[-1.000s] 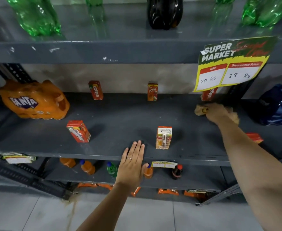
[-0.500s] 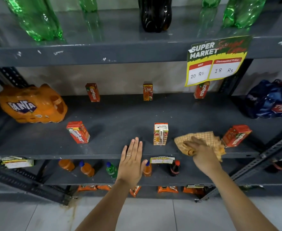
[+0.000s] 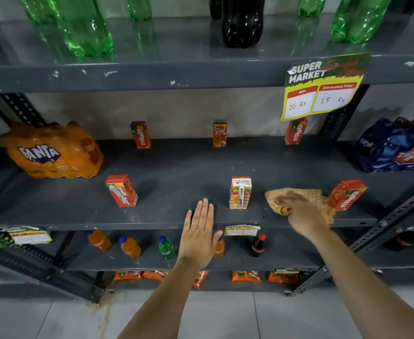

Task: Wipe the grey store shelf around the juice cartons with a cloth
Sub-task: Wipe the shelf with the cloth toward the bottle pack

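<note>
The grey shelf (image 3: 176, 167) holds Maaza cartons (image 3: 347, 195) beside a Fanta pack (image 3: 51, 152). The right hand (image 3: 301, 216) clutches a tan cloth (image 3: 298, 195); the left hand (image 3: 198, 236) lies flat, holding nothing.

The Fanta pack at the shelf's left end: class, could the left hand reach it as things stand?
Probably yes. The left hand lies flat and empty on the shelf edge; only one tilted red carton stands partly between it and the Fanta pack.

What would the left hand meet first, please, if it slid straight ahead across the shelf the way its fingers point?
Probably nothing near: the left hand points up a bare strip of the grey shelf, left of the front carton. Farther back stands the Real carton, though depth is hard to judge.
</note>
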The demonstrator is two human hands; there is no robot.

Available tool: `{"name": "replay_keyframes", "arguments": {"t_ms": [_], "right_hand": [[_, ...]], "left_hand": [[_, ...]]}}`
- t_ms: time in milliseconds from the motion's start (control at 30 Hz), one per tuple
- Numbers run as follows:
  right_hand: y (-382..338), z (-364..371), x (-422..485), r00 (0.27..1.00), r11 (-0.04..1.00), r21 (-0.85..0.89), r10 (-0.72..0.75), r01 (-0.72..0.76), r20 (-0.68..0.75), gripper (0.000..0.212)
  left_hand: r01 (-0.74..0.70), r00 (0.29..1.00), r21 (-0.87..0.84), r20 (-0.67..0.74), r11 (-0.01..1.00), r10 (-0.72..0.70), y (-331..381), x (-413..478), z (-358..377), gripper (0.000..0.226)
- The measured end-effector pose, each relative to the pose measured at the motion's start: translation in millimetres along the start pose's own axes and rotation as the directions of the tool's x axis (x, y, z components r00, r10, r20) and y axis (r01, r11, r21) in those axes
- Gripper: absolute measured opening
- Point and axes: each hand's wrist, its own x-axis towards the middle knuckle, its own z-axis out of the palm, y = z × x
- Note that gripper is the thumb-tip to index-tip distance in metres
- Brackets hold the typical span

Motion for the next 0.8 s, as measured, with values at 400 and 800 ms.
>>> {"name": "replay_keyframes", "arguments": {"t_ms": [400,800], "right_hand": [[-68.4,-60.8,-88.9,0.971,0.978,0.168,0.082,-0.121,0.225,0.024],[-277.6,11.5,107.4,0.976,0.972,0.081,-0.218,0.219,-0.03,0.045]], "left_hand": [[-0.143,0.984,-0.072,-0.116,0.987,0.134,-58.5,-56.7,4.7,0.067],[-0.219,0.976,0.025,-0.014,0.975,0.219,-198.7,-56.0,-3.5,0.066]]}}
